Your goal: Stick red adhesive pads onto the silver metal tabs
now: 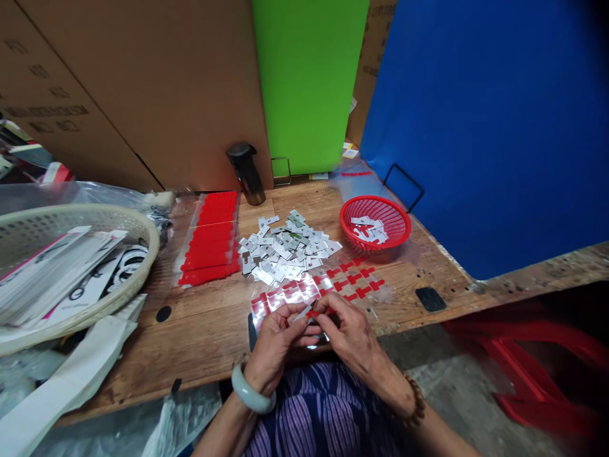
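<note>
My left hand (pixel 275 343) and my right hand (pixel 349 330) meet at the near edge of the wooden table (pixel 209 324). Together they pinch one small silver metal plate (pixel 303 312), held tilted between the fingertips. Right under the hands lies a clear sheet with red T-shaped stickers (pixel 333 282). Beyond it sits a loose heap of several silver plates (pixel 285 249). A red mesh basket (pixel 394 216) at the right holds a few more plates.
A stack of red sticker sheets (pixel 212 238) lies left of the heap. A black cylinder (pixel 246 172) stands at the back. A beige woven basket (pixel 143 231) with packaged goods sits at the left. Brown cardboard, a green board and a blue board wall the back.
</note>
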A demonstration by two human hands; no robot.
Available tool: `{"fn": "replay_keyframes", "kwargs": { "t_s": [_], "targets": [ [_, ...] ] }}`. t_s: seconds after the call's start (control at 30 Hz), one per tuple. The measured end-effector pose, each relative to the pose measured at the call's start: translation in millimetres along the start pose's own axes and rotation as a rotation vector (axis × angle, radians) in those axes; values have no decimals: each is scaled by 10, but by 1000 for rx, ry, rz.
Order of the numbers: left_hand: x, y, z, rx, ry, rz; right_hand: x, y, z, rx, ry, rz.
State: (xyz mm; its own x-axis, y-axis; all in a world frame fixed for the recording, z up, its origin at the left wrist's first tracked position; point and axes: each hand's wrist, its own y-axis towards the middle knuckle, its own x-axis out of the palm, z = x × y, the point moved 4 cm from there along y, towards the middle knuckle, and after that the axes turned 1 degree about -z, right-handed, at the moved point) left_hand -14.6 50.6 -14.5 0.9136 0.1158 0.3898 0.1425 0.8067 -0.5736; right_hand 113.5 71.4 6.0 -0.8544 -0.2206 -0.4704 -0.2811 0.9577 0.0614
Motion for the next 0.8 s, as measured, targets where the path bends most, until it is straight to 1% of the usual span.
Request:
{"fn": "replay_keyframes", "kwargs": {
  "t_s": [0.13, 0.23, 0.3, 0.4, 0.53, 0.8],
  "targets": [
    [-49, 31, -6, 105, 102, 66, 31, -25, -24, 13, 37, 21],
    [-81, 60, -2, 172, 115, 99, 49, -44, -76, -2, 41, 36],
    [-97, 72, 0, 190, 110, 115, 39, -48, -107, -25, 22, 79],
    [-100, 74, -1, 184, 110, 101, 13, -40, -120, -29, 5, 118],
    [-95, 63, -8, 153, 95, 74, 8, -12, -102, 8, 26, 52],
    [-105, 56, -36, 70, 59, 58, -5, 50, -35, 12, -25, 23]
  ]
}}
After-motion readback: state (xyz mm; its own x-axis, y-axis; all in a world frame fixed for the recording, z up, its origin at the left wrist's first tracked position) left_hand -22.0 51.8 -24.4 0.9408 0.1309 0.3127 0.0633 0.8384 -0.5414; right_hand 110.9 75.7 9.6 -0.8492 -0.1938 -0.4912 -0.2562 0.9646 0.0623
